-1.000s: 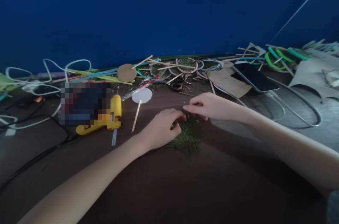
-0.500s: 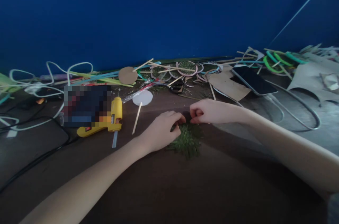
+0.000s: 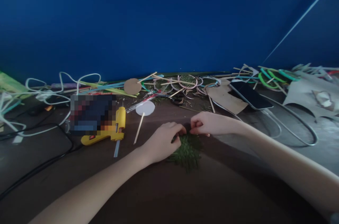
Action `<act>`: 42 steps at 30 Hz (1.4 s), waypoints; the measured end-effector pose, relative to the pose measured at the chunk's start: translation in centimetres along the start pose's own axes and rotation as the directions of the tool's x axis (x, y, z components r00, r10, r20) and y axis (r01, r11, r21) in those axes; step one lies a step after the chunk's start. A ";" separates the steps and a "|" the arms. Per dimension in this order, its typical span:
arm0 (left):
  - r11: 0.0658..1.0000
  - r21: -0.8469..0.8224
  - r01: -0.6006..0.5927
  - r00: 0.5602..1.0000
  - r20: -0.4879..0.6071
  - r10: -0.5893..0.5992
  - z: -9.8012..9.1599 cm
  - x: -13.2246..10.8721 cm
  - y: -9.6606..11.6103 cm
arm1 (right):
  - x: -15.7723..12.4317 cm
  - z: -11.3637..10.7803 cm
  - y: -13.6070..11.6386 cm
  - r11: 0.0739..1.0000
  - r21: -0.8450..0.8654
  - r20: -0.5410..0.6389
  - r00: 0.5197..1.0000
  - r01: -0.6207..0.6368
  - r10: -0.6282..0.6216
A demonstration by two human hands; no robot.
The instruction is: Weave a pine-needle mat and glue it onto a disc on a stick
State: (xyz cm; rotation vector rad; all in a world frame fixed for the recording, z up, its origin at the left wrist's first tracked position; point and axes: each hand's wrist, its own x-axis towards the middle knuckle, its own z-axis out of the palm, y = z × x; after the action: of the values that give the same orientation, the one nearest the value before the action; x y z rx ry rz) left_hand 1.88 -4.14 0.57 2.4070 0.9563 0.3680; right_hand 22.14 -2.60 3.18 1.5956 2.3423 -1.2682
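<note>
From the head view, one green woven piece [image 3: 187,155] lies on the bench [image 3: 201,199], left hand [image 3: 164,143] curled at its left edge, seemingly steadying it, right hand [image 3: 209,123] at its far edge; whether either's fingers clamp it, I cannot tell; one glue gun [image 3: 120,121] sits left of it

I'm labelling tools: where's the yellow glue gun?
The yellow glue gun lies in the head view's left half, left of the white disc and the left hand.

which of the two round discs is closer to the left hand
The white disc, with a pale stick at its near side, is closer to the left hand. The brown disc lies farther back, toward the blue wall.
</note>
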 end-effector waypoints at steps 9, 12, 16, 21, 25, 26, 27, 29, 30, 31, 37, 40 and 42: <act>0.994 -0.103 0.021 0.994 -0.107 -0.033 0.5 0.0 -0.3 | 0.1 0.2 -0.1 0.999 -0.009 -0.031 0.999 -0.035 0.034; 0.989 -0.146 0.022 0.991 -0.128 -0.041 0.5 -0.1 -0.4 | 0.1 0.2 -0.2 0.998 -0.039 -0.051 0.998 -0.044 0.042; 0.980 -0.200 0.013 0.988 -0.147 -0.044 0.6 -0.2 -0.3 | 0.0 0.3 -0.1 0.999 -0.039 -0.059 0.998 -0.032 0.029; 0.979 -0.204 0.014 0.994 -0.105 -0.036 0.9 0.0 -0.2 | 0.0 0.3 -0.2 0.998 -0.045 -0.048 0.998 -0.037 0.035; 0.987 -0.156 0.040 0.995 -0.084 -0.053 1.0 0.1 -0.2 | -0.2 0.0 -0.3 0.999 -0.024 -0.013 0.999 -0.040 0.040; 0.989 -0.140 0.040 0.995 -0.080 -0.052 1.0 0.2 -0.2 | -0.2 0.0 -0.3 0.999 -0.014 0.002 0.999 -0.034 0.034; 0.991 -0.127 0.039 0.996 -0.078 -0.049 1.0 0.2 -0.2 | -0.3 -0.1 -0.3 1.000 -0.005 0.019 0.999 -0.028 0.028; 0.994 -0.105 0.030 0.996 -0.079 -0.038 1.1 0.2 -0.2 | -0.4 -0.3 -0.2 1.000 0.004 0.045 0.999 -0.012 0.012; 0.995 -0.096 0.026 0.996 -0.082 -0.033 1.1 0.2 -0.2 | -0.4 -0.3 -0.1 1.000 -0.001 0.046 0.999 -0.003 0.003; 0.996 -0.090 0.022 0.996 -0.085 -0.029 1.1 0.3 -0.2 | -0.4 -0.4 -0.1 1.000 -0.010 0.040 0.999 0.004 -0.003; 0.996 -0.087 -0.011 0.996 -0.088 0.003 1.2 0.3 -0.3 | -0.5 -0.4 0.0 0.999 -0.044 0.000 1.000 0.013 -0.013; 0.996 -0.085 -0.020 0.997 -0.077 0.013 1.1 0.3 -0.3 | -0.4 -0.4 0.0 0.997 -0.074 0.007 1.000 -0.004 0.004; 0.997 -0.081 -0.016 0.997 -0.071 0.011 1.1 0.3 -0.4 | -0.3 -0.4 0.0 0.997 -0.082 0.011 1.000 -0.002 0.003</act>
State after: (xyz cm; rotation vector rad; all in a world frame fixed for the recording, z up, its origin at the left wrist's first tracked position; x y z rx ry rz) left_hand 2.33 -4.13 -0.50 2.3412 0.9374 0.4902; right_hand 22.46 -2.58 3.62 1.5627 2.3524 -1.1616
